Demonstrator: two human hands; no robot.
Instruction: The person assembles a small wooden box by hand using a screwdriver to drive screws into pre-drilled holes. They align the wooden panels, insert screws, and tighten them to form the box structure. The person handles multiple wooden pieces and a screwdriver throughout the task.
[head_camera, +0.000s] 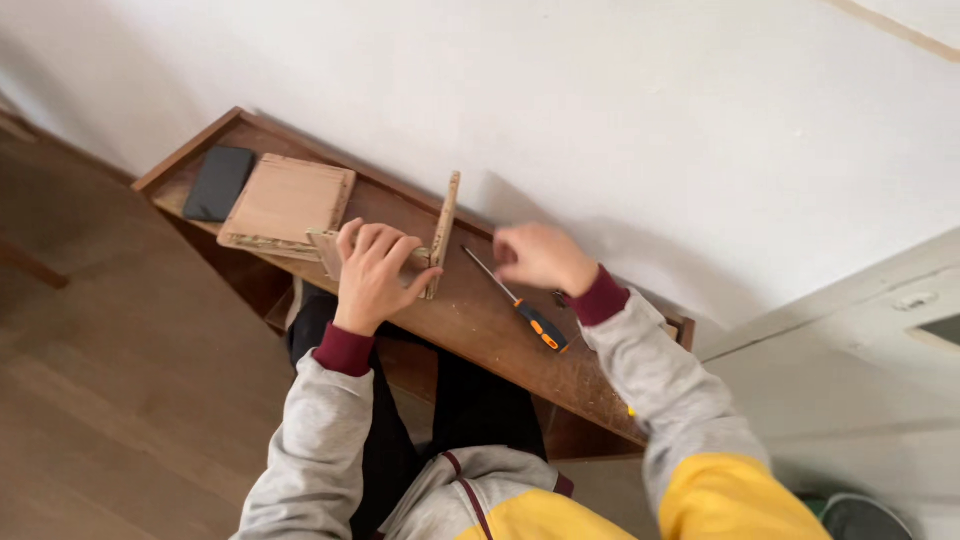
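Assembly of small wooden panels looks to be the step in hand. We press our left hand (372, 272) flat, fingers spread, over a low wooden piece (325, 248) near the middle of the table (480, 330), steadying it where it meets an upright panel (442, 232) that stands on edge just beside our fingertips. Our right hand (538, 256) rests curled near the back edge of the table, by the wall; we cannot tell whether it pinches a screw or anything else, since the fingers fold under. A screwdriver (520, 303) with an orange and black handle lies loose on the table between our hands, its tip pointing toward the upright panel, touched by neither hand. We judge the next move calls for keeping the joint square under the left hand while the right takes up the tool.

A flat wooden board (287, 202) lies toward the left end, a dark phone (219, 182) beyond it at the left corner. The joint itself is hidden under our palm, and small bits by our right wrist are too small to make out.
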